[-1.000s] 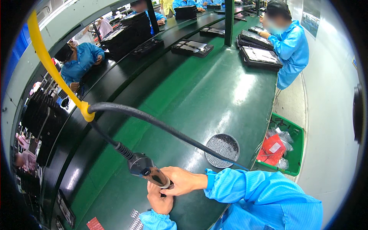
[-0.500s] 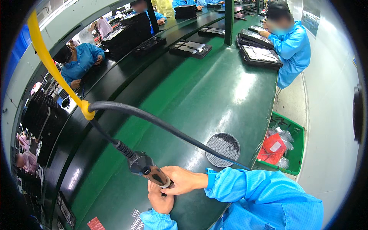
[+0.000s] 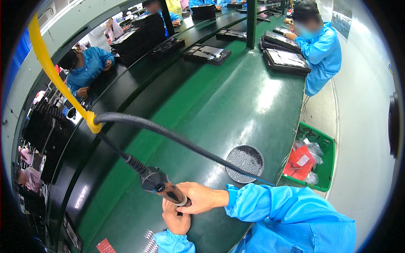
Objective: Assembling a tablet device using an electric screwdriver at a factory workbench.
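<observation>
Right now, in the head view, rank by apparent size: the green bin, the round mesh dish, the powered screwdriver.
1. Green bin, clearly the largest.
2. Powered screwdriver and round mesh dish look about alike; the screwdriver is nearer the camera and partly inside the right hand, so no firm order.

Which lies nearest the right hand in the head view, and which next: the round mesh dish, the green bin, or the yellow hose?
From the right hand, which holds the power screwdriver:
1. Round mesh dish, just beyond it to the right on the green belt.
2. Green bin, off the belt's right edge, on the floor.
3. Yellow hose, up to the far left.
</observation>
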`<state>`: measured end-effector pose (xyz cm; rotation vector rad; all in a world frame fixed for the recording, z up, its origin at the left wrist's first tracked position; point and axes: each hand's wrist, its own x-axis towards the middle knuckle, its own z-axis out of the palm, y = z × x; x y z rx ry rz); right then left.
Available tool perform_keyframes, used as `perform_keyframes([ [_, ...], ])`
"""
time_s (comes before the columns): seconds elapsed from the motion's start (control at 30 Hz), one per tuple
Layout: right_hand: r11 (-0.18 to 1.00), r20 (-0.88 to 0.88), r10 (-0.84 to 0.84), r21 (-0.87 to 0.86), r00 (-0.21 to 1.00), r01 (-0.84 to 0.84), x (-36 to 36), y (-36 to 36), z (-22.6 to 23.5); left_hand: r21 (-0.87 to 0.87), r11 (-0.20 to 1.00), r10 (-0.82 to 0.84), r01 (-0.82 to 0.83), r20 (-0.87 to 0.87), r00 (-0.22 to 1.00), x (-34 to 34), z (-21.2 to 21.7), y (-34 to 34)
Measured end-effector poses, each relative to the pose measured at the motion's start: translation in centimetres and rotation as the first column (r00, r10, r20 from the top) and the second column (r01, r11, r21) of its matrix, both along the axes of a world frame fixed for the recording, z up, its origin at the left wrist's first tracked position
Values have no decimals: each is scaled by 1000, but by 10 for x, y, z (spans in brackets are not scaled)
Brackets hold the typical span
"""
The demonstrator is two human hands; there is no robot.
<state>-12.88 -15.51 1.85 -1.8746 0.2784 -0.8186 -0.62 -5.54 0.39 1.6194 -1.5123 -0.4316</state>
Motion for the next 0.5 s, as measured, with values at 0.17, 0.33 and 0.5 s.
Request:
perform_keyframes([
  [0.17,1000,5,1,16,1000,-1,0,0,2,15,1000,16,-16,4,1000,1,-1,1],
  [0.33,998,46,-38,-57,998,41,0,0,0,17,1000,22,-22,-12,1000,-2,1,-1],
  [0.5,999,68,-24,-44,997,27,1,0,0,-7,1000,3,-3,-10,1000,0,0,-1],
])
